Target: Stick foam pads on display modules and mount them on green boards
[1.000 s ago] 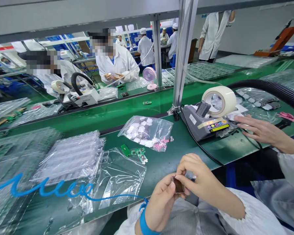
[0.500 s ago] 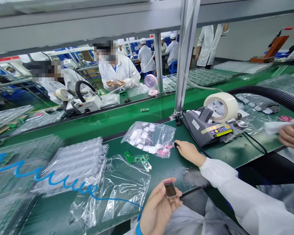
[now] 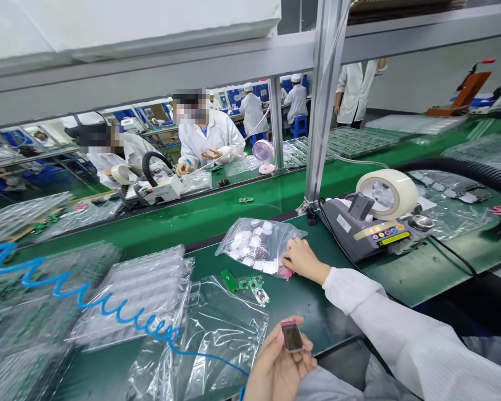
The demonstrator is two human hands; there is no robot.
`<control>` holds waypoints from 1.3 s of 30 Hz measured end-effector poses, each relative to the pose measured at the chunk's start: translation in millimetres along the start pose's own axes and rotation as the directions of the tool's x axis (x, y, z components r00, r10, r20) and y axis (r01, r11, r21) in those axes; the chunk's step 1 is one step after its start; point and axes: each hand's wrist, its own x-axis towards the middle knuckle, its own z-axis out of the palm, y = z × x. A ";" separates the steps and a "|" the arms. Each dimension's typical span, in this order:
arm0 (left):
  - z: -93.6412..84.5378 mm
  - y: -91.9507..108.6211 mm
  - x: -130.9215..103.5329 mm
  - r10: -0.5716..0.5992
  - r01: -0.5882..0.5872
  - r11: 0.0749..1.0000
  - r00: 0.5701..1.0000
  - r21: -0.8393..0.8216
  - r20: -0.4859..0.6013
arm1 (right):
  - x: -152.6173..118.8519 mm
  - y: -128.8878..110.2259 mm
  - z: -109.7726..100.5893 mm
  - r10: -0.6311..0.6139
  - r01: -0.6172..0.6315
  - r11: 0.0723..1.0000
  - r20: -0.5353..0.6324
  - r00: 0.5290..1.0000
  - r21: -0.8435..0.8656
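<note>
My left hand [image 3: 275,365], low in the head view, holds a small square display part [image 3: 292,336] with a pink strip along its top edge. My right hand [image 3: 303,259] reaches over the right end of a clear plastic bag [image 3: 237,245] of white-backed pieces. Its fingers are bent down at pink pieces [image 3: 285,273] by the bag; whether they grip one is hidden. Green circuit boards [image 3: 246,284] lie left of that hand, beside a flat clear bag [image 3: 221,328].
A grey tape dispenser [image 3: 359,228] with a large tape roll stands at the right. Stacked clear trays [image 3: 137,295] and a coiled blue cord [image 3: 108,306] are at the left. A metal post [image 3: 323,111] rises behind the bag. People in white coats sit across.
My right hand has moved left onto the bag's end and the pink pieces, and the dark item at its fingertips no longer shows. The neighbouring hand at the right edge has left the view.
</note>
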 end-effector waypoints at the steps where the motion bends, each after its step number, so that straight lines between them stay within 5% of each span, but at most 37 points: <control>1: -0.3 0.2 -0.3 -0.003 0.003 1.000 1.000 -0.001 0.003 | 1.2 -0.6 1.0 -0.008 0.008 1.000 -0.002 1.000 -0.009; 19: 6.8 -0.1 -0.5 -0.033 0.030 0.998 0.998 0.051 0.046 | -2.8 9.3 4.4 -0.043 0.019 0.990 0.166 0.985 0.143; 28: 8.5 -1.7 -3.7 0.014 -0.015 0.999 0.999 0.034 0.033 | -9.4 0.0 3.8 0.017 -0.034 0.942 0.054 0.998 0.334; 34: 11.2 -9.9 0.1 0.068 -0.068 0.998 0.996 0.008 0.055 | -70.7 20.9 -37.0 -0.004 0.048 0.805 -0.075 0.997 0.591; 39: 20.2 -14.6 7.7 0.015 -0.015 1.000 0.993 0.005 0.115 | -138.7 8.6 -69.9 0.019 0.037 0.634 -0.064 0.998 0.772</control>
